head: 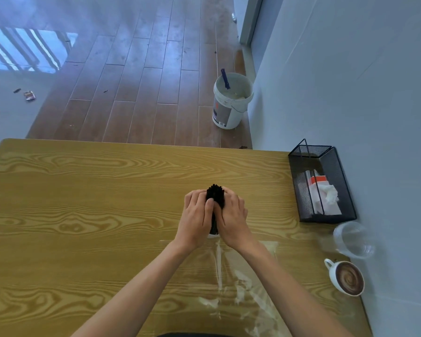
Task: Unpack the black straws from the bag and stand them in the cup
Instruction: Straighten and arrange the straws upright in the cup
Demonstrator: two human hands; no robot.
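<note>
A bundle of black straws stands upright at the middle of the wooden table. My left hand and my right hand grip it from both sides, with only its top and a strip between the hands showing. The lower ends are hidden by my hands, so I cannot tell what they stand in. A clear plastic bag lies flat and crumpled on the table under my right forearm. An empty clear plastic cup stands near the table's right edge, well apart from both hands.
A black mesh tray with tissues and packets sits at the right, against the wall. A white mug of coffee stands near the right edge, below the clear cup. Beyond the table, a white bucket stands on the wooden floor.
</note>
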